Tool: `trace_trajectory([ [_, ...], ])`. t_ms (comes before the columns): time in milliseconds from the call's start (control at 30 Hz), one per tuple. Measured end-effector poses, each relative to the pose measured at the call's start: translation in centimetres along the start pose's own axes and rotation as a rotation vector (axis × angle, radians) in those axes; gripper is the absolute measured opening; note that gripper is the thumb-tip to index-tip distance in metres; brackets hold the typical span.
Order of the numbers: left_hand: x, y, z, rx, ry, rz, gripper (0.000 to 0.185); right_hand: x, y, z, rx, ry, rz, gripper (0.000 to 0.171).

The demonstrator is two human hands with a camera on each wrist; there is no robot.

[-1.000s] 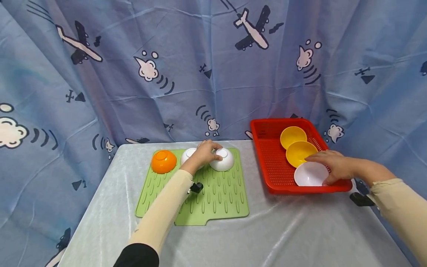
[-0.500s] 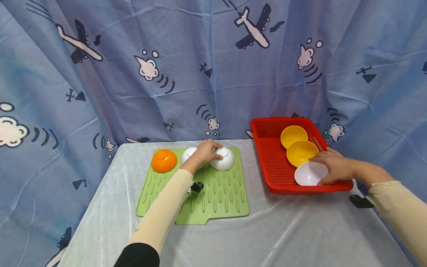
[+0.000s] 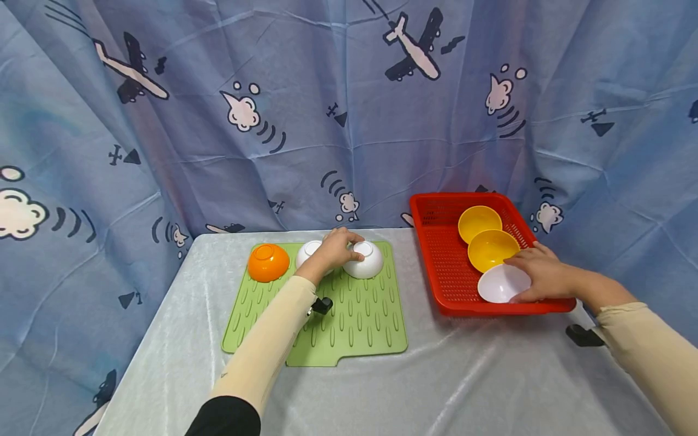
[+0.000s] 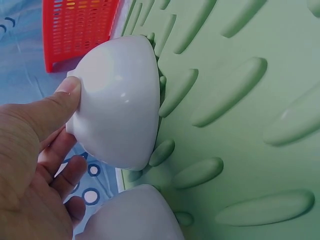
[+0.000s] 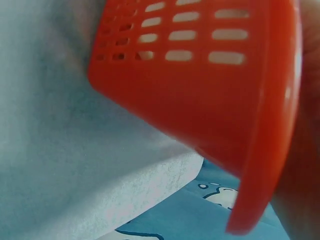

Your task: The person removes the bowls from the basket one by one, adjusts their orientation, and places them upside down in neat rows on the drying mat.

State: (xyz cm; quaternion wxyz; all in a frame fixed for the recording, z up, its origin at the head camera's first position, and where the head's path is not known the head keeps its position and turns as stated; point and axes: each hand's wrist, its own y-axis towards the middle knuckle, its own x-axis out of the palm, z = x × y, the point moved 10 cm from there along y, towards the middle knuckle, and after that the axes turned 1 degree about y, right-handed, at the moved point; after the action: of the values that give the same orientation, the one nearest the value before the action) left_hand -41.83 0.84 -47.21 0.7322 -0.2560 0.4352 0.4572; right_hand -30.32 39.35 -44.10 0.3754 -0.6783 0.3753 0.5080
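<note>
An upturned white bowl [image 3: 364, 260] at the far edge of the green mat [image 3: 354, 321] is held by the left hand [image 3: 334, 249], thumb and fingers curled round it. A tilted white bowl [image 3: 503, 283] at the near end of the red basket [image 3: 442, 254] is gripped by the right hand [image 3: 540, 274], its fingers clamped on the rim.

l hand [image 3: 334, 249] fwd, fingers curled, gripping | r hand [image 3: 540, 275] out right, fingers curled, gripping
</note>
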Motion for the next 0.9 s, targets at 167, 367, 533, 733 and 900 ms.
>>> trace_trajectory([
  [167, 0.1, 0.1, -0.1, 0.001, -0.012, -0.001, 0.055, 0.1, 0.0, 0.2, 0.007, -0.008, 0.004, 0.093],
  [367, 0.1, 0.1, -0.4, -0.012, -0.015, 0.004, 0.056, 0.0, -0.1, 0.2, 0.020, 0.013, 0.045, 0.094],
  [533, 0.3, 0.1, -0.3, -0.003, -0.011, 0.003, 0.056, -0.2, -0.7, 0.2, 0.068, 0.087, 0.081, 0.101],
  [733, 0.2, -0.1, -0.2, 0.001, -0.003, -0.001, 0.056, -1.2, -1.7, -1.0, 0.073, 0.152, 0.218, 0.095],
  [900, 0.0, -0.1, -0.1, 0.004, -0.004, 0.003, 0.056, -2.3, -2.3, -3.0, 0.108, 0.250, 0.331, 0.095],
])
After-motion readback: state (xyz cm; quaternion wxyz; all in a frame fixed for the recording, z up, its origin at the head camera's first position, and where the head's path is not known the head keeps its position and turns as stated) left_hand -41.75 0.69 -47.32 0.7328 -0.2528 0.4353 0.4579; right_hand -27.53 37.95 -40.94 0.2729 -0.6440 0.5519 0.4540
